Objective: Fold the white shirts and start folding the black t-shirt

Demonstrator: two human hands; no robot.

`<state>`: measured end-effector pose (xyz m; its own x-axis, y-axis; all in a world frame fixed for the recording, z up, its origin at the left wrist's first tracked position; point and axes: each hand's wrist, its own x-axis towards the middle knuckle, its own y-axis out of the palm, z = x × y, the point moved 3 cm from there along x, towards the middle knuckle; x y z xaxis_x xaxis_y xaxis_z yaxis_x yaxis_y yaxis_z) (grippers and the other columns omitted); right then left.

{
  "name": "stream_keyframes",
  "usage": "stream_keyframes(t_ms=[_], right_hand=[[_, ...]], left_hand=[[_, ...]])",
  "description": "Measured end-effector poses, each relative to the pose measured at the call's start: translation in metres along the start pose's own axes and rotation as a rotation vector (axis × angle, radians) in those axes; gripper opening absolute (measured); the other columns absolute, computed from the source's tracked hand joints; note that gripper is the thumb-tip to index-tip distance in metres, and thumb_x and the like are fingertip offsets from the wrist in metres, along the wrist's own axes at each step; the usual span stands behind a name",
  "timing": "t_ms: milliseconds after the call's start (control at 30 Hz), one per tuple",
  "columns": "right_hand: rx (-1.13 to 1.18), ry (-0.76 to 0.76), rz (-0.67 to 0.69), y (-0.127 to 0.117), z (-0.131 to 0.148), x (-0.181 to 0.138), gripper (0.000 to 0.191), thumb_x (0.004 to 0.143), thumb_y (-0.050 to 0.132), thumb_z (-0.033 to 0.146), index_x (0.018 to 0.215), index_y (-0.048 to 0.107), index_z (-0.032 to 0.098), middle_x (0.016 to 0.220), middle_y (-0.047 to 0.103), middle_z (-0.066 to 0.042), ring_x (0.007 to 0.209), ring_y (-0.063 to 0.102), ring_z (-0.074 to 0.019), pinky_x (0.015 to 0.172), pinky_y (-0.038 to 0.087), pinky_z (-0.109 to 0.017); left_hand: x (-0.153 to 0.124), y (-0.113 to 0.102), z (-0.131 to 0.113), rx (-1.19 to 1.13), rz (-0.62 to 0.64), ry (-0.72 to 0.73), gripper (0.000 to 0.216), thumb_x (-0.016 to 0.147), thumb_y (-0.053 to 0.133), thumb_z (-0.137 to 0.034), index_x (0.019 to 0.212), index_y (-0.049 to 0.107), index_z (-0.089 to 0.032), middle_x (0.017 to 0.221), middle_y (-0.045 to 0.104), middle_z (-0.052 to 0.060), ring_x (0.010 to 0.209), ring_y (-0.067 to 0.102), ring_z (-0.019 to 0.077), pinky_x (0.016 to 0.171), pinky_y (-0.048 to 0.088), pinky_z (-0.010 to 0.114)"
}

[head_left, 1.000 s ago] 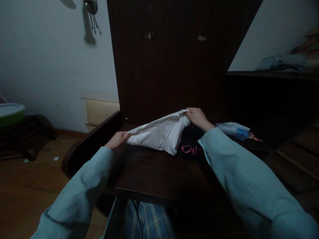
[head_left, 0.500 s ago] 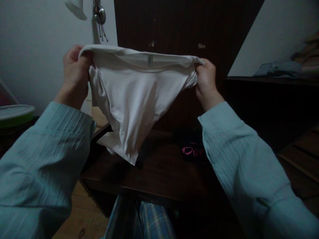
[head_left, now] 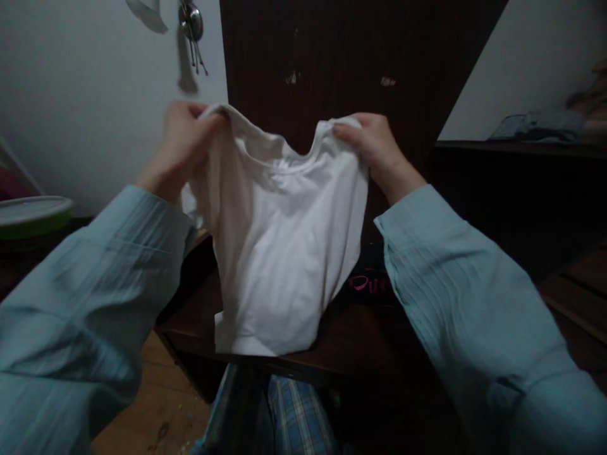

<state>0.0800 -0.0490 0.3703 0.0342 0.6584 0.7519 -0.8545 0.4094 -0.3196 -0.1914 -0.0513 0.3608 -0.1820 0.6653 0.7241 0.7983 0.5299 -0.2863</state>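
A white shirt (head_left: 289, 253) hangs between my two hands, its round neckline at the top and its lower edge over the front of the dark wooden surface. My left hand (head_left: 190, 136) is closed on the shirt's left shoulder, fingers pinching the cloth. On the other shoulder my right hand (head_left: 367, 139) is closed too, thumb toward me. Between the hands the neckline sags in a dip. Behind the shirt's right side lies a dark folded cloth (head_left: 367, 284) with pink lettering, partly hidden by the shirt and my sleeve.
The dark wooden surface (head_left: 190, 316) stands before my knees, with a tall dark panel (head_left: 346, 57) behind it. A green container with a pale lid (head_left: 35, 215) is at the left. Folded clothes (head_left: 540, 126) lie on a shelf at the right. A metal fixture (head_left: 191, 25) hangs on the wall.
My hands have come closer together, the left one moving right and slightly down. The neckline, stretched nearly straight before, now sags, and the shirt hangs lower and more spread out.
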Motion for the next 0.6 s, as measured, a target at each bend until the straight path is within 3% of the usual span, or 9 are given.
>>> stream_keyframes(t_ms=[67,133,233,367,433,500,600], right_hand=[[0.012,-0.093,0.273,0.028,0.002,-0.015,0.025,0.068,0.063,0.024,0.088,0.06,0.009,0.084,0.059,0.0,0.085,0.055,-0.0136,0.082,0.04,-0.036],[-0.023,-0.138,0.496,0.053,0.0,-0.031,0.033,0.062,0.068,0.028,0.089,0.062,0.01,0.09,0.061,-0.002,0.089,0.055,-0.0171,0.084,0.041,-0.036],[-0.093,-0.123,0.635,0.074,-0.007,-0.045,0.028,0.063,0.066,0.032,0.08,0.062,0.009,0.08,0.062,-0.003,0.083,0.056,-0.0187,0.078,0.042,-0.033],[-0.043,-0.102,0.527,0.066,-0.015,-0.044,0.024,0.07,0.06,0.034,0.072,0.06,0.01,0.07,0.057,-0.001,0.079,0.055,-0.0175,0.071,0.042,-0.029],[0.029,-0.087,0.44,0.055,-0.016,-0.04,0.025,0.071,0.06,0.035,0.069,0.059,0.01,0.068,0.056,0.001,0.077,0.055,-0.0158,0.067,0.042,-0.027],[0.111,-0.076,0.353,0.042,-0.014,-0.036,0.026,0.072,0.06,0.036,0.07,0.058,0.01,0.069,0.056,0.001,0.076,0.055,-0.0139,0.066,0.042,-0.026],[0.212,-0.064,0.211,0.024,-0.009,-0.028,0.024,0.074,0.059,0.036,0.074,0.058,0.012,0.072,0.057,0.002,0.077,0.055,-0.0106,0.067,0.043,-0.025]], left_hand=[[-0.018,0.027,-0.011,0.029,0.181,0.057,0.025,0.071,0.051,-0.03,0.059,0.056,-0.008,0.05,0.03,-0.005,0.054,0.041,0.0068,0.057,0.036,0.023],[-0.034,0.052,-0.02,-0.014,0.333,0.112,0.024,0.072,0.049,-0.03,0.057,0.054,-0.012,0.049,0.035,-0.004,0.055,0.042,0.0088,0.055,0.036,0.022],[-0.049,0.075,-0.023,-0.168,0.454,0.144,0.021,0.071,0.052,-0.031,0.069,0.057,-0.011,0.062,0.052,0.0,0.069,0.051,0.014,0.062,0.042,0.025],[-0.062,0.082,-0.003,-0.428,0.499,0.188,0.043,0.067,0.06,-0.042,0.098,0.054,-0.012,0.092,0.059,0.005,0.088,0.054,0.0181,0.078,0.043,0.031],[-0.072,0.085,0.017,-0.491,0.584,0.167,0.058,0.064,0.063,-0.046,0.109,0.05,-0.012,0.102,0.058,0.007,0.096,0.053,0.0208,0.085,0.041,0.035],[-0.089,0.093,0.04,-0.5,0.757,0.13,0.069,0.059,0.067,-0.047,0.115,0.047,-0.012,0.109,0.057,0.008,0.102,0.051,0.0232,0.089,0.038,0.037],[-0.129,0.111,0.075,-0.438,1.147,0.068,0.07,0.053,0.072,-0.045,0.113,0.052,-0.014,0.109,0.059,0.007,0.103,0.051,0.0237,0.09,0.037,0.036]])
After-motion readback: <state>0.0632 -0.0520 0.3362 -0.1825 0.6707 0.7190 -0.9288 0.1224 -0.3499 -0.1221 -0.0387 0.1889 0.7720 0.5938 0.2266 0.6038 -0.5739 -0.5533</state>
